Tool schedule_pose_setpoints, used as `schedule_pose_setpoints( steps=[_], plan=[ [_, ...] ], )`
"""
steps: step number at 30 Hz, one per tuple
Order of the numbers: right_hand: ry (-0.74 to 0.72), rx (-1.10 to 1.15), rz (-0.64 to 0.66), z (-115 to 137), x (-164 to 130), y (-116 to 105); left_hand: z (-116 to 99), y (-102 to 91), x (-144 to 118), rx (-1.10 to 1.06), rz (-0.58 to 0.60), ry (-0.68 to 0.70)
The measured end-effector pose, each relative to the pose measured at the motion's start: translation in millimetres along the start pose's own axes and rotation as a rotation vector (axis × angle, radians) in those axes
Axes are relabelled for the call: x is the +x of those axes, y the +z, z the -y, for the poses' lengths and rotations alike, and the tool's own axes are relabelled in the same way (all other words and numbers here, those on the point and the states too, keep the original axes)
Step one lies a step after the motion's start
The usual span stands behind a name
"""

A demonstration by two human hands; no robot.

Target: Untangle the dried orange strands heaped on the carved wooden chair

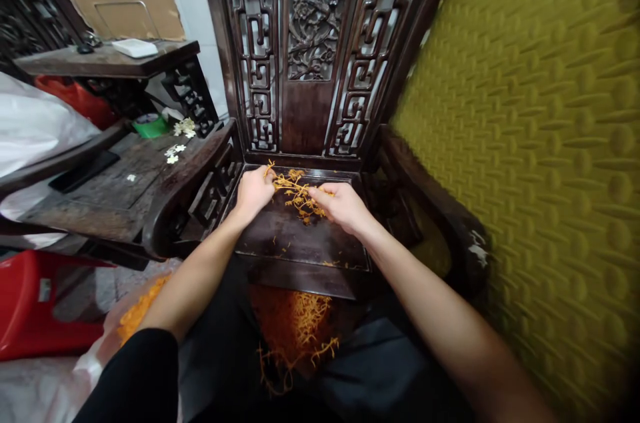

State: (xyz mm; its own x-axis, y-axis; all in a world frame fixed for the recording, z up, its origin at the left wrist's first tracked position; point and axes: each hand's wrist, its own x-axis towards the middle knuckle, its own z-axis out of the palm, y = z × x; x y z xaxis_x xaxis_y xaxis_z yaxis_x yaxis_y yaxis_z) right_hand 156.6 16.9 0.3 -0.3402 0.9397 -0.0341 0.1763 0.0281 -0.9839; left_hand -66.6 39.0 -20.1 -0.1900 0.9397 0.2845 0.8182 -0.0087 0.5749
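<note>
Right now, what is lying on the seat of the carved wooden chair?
On the chair seat lies a small tangle of orange strands, with the left hand and right hand touching it. A few loose strands are scattered nearby. What lies under the hands is covered.

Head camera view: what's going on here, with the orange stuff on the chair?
A person sits facing a carved dark wooden chair and works with both bare hands on a small tangle of orange strands lying on its seat. The left hand pinches the tangle's left edge and the right hand holds its right side. A bigger heap of the same strands lies lower down, in the person's lap area. A few loose bits are scattered on the seat.
</note>
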Motion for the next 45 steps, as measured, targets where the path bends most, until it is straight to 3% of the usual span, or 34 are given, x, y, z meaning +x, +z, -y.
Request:
schedule_pose_setpoints(
  steps=[2,4,6,8,10,13,16,18,20,22,25,27,28,30,32,35,38,41,45],
  plan=[
    [-0.015,-0.095,0.099,10.3,-12.9,-6.8,5.7,-2.7,8.0,0.096,-0.076,-0.099],
    [-0.063,-0.057,0.159,23.9,-24.9,-20.3,16.3,-7.4,17.5,0.019,-0.135,-0.226],
    [-0.104,0.051,0.150,33.6,-30.8,-35.5,26.6,-13.3,23.7,-0.308,-0.109,-0.329],
    [-0.103,0.164,0.105,32.9,-28.8,-45.0,30.6,-19.7,24.3,-0.742,-0.002,-0.370],
    [-0.040,0.266,0.082,21.3,-20.9,-43.6,25.5,-26.5,19.3,-1.098,0.125,-0.334],
    [0.184,0.373,0.197,-2.2,-5.7,-23.8,4.7,-35.9,3.6,-1.339,0.199,-0.166],
    [0.358,0.500,0.336,-13.5,5.6,-1.4,-19.9,-39.2,-19.3,-1.288,0.248,-0.009],
    [0.286,0.618,0.328,-12.9,9.3,6.3,-31.5,-37.1,-35.0,-1.183,0.340,0.058],
    [0.116,0.646,0.264,-10.1,10.1,7.8,-36.2,-33.9,-46.5,-1.054,0.468,0.102],
    [-0.022,0.558,0.177,-8.6,8.9,5.7,-32.6,-32.8,-50.8,-0.904,0.656,0.144],
    [-0.081,0.440,0.021,-10.5,6.2,2.0,-13.2,-39.8,-42.6,-0.678,1.000,0.153],
    [-0.079,0.435,-0.069,-12.7,5.4,1.4,3.6,-48.5,-31.1,-0.608,1.085,0.090],
    [-0.080,0.448,-0.103,-13.5,5.4,1.6,11.1,-52.5,-24.9,-0.625,1.065,0.053],
    [-0.094,0.486,-0.142,-13.9,6.3,2.3,21.4,-57.1,-13.8,-0.732,0.905,0.003],
    [-0.097,0.547,-0.152,-13.2,7.8,2.4,24.1,-55.0,-6.4,-0.777,0.613,-0.029],
    [-0.046,0.644,-0.102,-12.5,9.7,0.3,15.1,-43.1,-5.5,-0.633,0.136,-0.062],
    [0.000,0.717,-0.051,-12.8,10.0,-2.4,-4.7,-32.5,-16.6,-0.576,-0.075,0.004],
    [-0.016,0.714,-0.016,-12.4,8.1,-4.0,-27.1,-28.5,-32.9,-0.535,-0.102,0.101],
    [-0.135,0.485,0.030,-10.4,2.0,-4.5,-47.3,-22.1,-43.7,-0.647,0.229,0.143]
  ],
)
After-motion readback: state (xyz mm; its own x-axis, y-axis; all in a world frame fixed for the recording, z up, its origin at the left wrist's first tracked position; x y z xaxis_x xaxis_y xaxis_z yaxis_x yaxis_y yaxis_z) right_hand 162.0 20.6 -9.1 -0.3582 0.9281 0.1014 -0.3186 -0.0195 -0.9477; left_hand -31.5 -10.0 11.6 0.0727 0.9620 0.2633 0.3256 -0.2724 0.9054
